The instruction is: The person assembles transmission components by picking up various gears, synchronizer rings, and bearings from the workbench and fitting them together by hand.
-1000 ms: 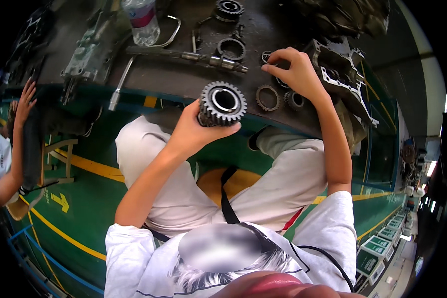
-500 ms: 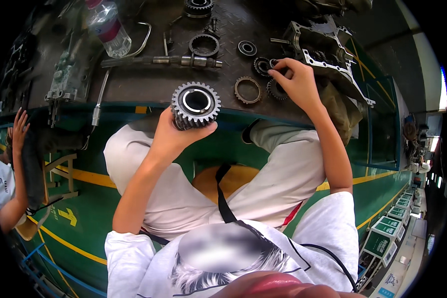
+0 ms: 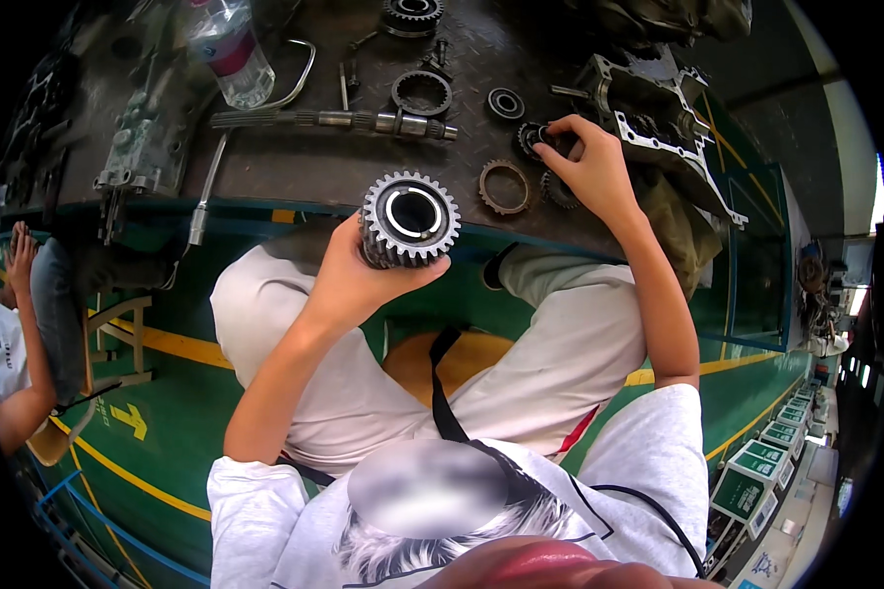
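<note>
One toothed gear (image 3: 413,218) is gripped in my left hand (image 3: 349,270), just nearside of the splined shaft (image 3: 344,121), where the bench (image 3: 295,172) edge gives way to open space. Right of the shaft, past a bare strip, my right hand (image 3: 591,169) bends thumb and fingertip at a small dark gear (image 3: 528,139) (whether they've closed on it, I can't tell). Farther right the housing (image 3: 648,143) blocks sideways room; a bottle (image 3: 231,59) stands beyond the shaft's left end.

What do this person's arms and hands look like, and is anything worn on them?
The left hand and right hand are gloveless, with no watch or bracelet visible. The forearms are bare below short, pale grey-white sleeves. A thin black cord runs beside the right sleeve.
</note>
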Demonstrator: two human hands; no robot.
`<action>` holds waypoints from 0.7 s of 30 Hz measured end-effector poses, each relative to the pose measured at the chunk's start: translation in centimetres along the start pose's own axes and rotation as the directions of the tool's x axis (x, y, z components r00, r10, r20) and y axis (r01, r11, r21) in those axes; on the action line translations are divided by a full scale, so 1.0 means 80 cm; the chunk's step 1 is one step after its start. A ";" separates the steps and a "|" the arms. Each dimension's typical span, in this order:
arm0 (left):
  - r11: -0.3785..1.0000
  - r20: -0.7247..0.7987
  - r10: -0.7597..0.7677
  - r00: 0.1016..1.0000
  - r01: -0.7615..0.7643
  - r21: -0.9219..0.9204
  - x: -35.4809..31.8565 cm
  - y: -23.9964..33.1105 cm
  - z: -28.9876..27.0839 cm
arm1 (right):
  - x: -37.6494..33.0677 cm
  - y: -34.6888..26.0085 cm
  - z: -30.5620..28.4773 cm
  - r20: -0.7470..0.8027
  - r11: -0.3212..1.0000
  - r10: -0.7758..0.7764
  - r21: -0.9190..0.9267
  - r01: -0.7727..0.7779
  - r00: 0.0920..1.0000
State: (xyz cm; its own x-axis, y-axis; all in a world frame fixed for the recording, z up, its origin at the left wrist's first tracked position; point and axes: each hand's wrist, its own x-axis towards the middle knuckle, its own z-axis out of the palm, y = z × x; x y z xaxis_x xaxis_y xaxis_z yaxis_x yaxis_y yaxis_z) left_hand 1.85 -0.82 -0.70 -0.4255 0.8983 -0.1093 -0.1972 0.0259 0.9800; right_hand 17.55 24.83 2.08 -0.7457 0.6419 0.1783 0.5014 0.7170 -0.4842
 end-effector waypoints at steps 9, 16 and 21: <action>0.999 0.008 0.043 0.999 -0.043 0.003 0.001 0.001 -0.001 | 0.008 0.002 0.000 0.013 0.999 -0.025 0.022 0.024 1.000; 0.997 0.017 0.061 0.998 -0.060 -0.042 -0.002 0.001 -0.005 | 0.005 -0.025 0.001 0.060 0.999 0.006 0.037 -0.008 0.998; 0.998 0.010 0.063 0.998 -0.062 -0.025 -0.004 0.000 -0.006 | 0.016 -0.042 0.034 0.126 0.991 -0.130 -0.017 0.134 0.983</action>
State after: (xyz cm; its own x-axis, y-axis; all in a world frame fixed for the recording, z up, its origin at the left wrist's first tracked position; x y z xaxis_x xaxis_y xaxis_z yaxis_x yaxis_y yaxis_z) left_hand 1.52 -1.33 -0.74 -0.4285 0.9023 -0.0462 -0.1919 -0.0410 0.9806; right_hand 13.73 22.48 1.60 -0.8541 0.5035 0.1303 0.4048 0.8009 -0.4414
